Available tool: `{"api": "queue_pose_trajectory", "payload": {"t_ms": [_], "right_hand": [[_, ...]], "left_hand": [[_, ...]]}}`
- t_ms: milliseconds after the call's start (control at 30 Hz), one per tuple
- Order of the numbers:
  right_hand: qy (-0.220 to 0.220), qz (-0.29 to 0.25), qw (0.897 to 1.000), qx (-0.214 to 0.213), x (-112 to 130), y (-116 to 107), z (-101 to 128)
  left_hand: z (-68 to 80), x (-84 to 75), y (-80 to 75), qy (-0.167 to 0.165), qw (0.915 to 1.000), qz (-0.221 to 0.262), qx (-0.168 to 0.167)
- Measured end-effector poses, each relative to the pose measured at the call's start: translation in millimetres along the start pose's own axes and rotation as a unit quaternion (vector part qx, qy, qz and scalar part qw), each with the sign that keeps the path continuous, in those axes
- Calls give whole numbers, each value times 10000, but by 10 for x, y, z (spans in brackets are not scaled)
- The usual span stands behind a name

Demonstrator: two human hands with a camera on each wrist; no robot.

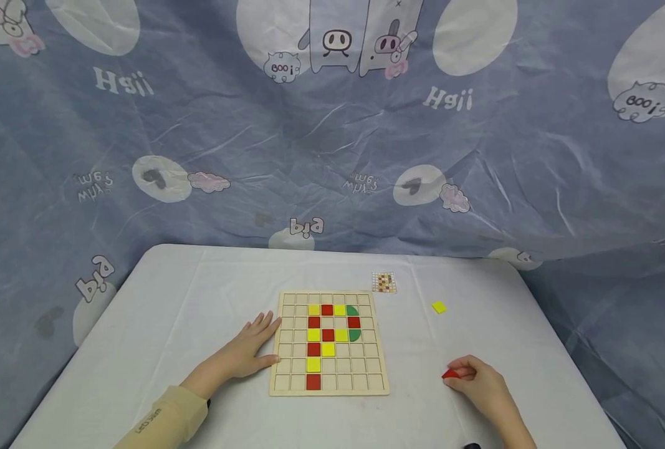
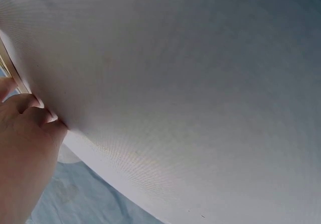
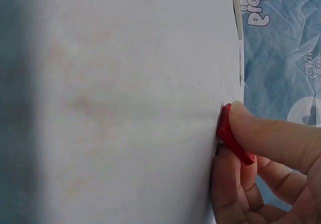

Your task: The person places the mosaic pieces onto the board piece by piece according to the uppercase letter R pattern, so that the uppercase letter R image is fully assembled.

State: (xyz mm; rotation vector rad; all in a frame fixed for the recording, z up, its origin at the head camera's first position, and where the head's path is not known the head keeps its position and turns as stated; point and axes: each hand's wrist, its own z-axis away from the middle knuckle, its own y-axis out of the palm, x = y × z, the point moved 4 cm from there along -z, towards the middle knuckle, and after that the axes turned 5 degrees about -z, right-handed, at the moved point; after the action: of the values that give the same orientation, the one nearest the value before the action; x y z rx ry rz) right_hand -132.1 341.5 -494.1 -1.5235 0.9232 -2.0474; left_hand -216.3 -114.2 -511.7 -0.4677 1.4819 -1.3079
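A square wooden grid board (image 1: 329, 388) lies on the white table, with red, yellow and green tiles set in its squares in a P-like pattern. My left hand (image 1: 249, 347) rests beside it, its spread fingers touching the board's left edge; the left wrist view shows fingertips at that edge. To the right of the board, my right hand (image 1: 480, 381) pinches a red tile (image 3: 233, 139) between thumb and fingers, close over the tabletop. The tile is tilted in the right wrist view. A loose yellow tile (image 1: 439, 307) lies farther back, beyond the right hand.
A small printed pattern card (image 1: 384, 282) lies behind the board's back right corner. The white-covered table (image 1: 225, 274) ends at a blue patterned cloth (image 1: 310, 143) hanging behind. A small dark object (image 1: 472, 446) shows at the front edge of the head view.
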Motion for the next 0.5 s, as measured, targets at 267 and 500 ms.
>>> {"api": "queue_pose_trajectory", "payload": {"t_ms": [267, 500], "right_hand": [[-6, -641, 9979, -24, 161, 90, 7], [-70, -1235, 9922, 136, 465, 324, -29]], "left_hand": [[9, -21, -5, 77, 10000, 31, -21], [13, -24, -14, 128, 9999, 10, -96]]}}
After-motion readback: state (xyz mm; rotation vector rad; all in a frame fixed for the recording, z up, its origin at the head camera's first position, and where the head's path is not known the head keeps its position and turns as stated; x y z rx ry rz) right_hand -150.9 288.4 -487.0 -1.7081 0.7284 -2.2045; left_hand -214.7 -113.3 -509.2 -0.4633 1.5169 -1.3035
